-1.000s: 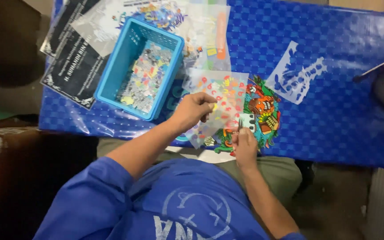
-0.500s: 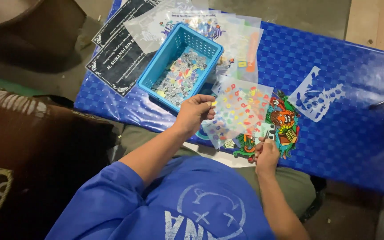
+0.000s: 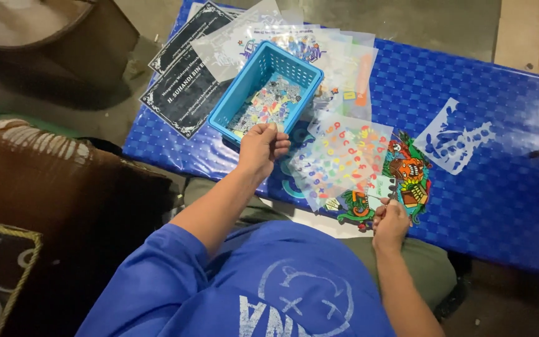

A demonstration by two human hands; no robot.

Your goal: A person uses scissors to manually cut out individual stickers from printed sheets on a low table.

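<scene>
My left hand (image 3: 262, 146) hovers at the near rim of a blue plastic basket (image 3: 239, 98) that holds several small colourful stickers. Its fingers are pinched together, and a small pale piece shows at the fingertips. A clear sheet of small coloured letter stickers (image 3: 343, 157) lies on the blue table just right of that hand. It partly covers a large colourful cartoon sticker (image 3: 410, 171). My right hand (image 3: 391, 223) pinches the lower edge of that large sticker at the table's near edge.
Two black printed plaques (image 3: 182, 87) lie left of the basket. More clear sticker sheets (image 3: 344, 56) lie behind it, and a pale cut-out sheet (image 3: 453, 136) is to the right. A brown chair (image 3: 51, 181) stands at my left. The table cover is blue chequered (image 3: 500, 193).
My left hand has left the clear letter sheet and moved left to the basket's near rim. My right hand stays at the large sticker's lower edge. The view has shifted.
</scene>
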